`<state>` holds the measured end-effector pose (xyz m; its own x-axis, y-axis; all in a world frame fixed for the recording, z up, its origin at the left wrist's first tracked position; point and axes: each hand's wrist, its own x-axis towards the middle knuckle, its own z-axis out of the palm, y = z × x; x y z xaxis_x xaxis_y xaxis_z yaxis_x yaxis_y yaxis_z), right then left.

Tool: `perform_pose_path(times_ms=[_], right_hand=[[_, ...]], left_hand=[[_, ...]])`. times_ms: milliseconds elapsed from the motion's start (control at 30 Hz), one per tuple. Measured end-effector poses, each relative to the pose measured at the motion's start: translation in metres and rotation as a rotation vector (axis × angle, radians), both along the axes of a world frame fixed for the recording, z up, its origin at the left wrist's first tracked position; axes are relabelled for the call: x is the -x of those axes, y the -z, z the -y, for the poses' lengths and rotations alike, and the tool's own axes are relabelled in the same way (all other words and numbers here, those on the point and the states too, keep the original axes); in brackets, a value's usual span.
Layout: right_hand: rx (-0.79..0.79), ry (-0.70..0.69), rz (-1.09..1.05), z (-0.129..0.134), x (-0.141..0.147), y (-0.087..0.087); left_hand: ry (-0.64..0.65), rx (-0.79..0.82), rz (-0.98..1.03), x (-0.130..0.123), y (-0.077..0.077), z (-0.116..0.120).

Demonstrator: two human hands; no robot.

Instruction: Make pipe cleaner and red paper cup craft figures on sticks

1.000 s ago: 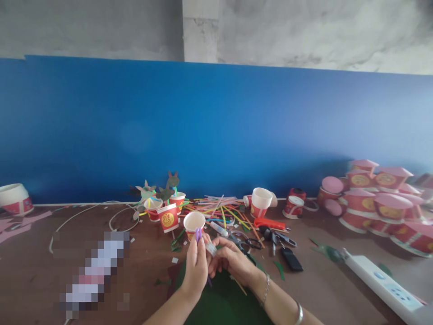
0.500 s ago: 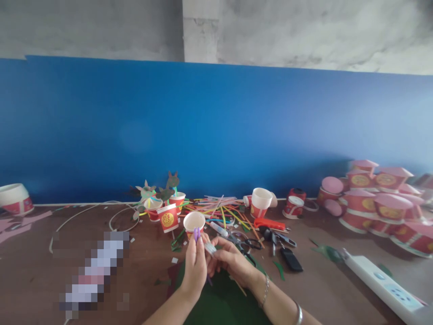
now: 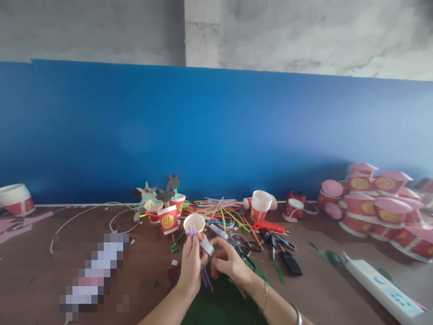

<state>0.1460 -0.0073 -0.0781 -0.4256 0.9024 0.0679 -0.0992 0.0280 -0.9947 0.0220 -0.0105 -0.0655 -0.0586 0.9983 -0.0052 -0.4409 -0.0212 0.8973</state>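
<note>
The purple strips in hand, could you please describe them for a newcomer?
Below the blue partition, over the brown table, find the person's left hand. Purple strips jut above and below its grip; unlike the loose strips heaped behind, these are held.

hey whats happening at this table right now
A person's left hand pinches thin purple strips, while the right hand is at a small, pale, band-like piece beside them. A dark green sheet lies below the hands; a red-and-white round paper cup stands just beyond.
</note>
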Motion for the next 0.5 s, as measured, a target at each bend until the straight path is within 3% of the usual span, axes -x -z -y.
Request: perform_pose_path(times_ms=[100,267,367,500], right_hand=[[-0.15,0.146,0.252,-0.001,-0.001,-0.01],[-0.543,0.395,0.54,0.002,-0.01,-0.046],[-0.678,0.452,0.619,0.005,-0.016,-0.068],[-0.717,0.442,0.762,0.005,-0.019,-0.089]], left_hand=[[0.015,-0.002,0.03,0.0,-0.004,-0.002],[-0.051,-0.125,-0.156,0.002,-0.012,0.001],[-0.097,-0.184,-0.319,0.004,-0.019,0.003],[-0.103,-0.287,-0.569,0.007,-0.033,-0.001]])
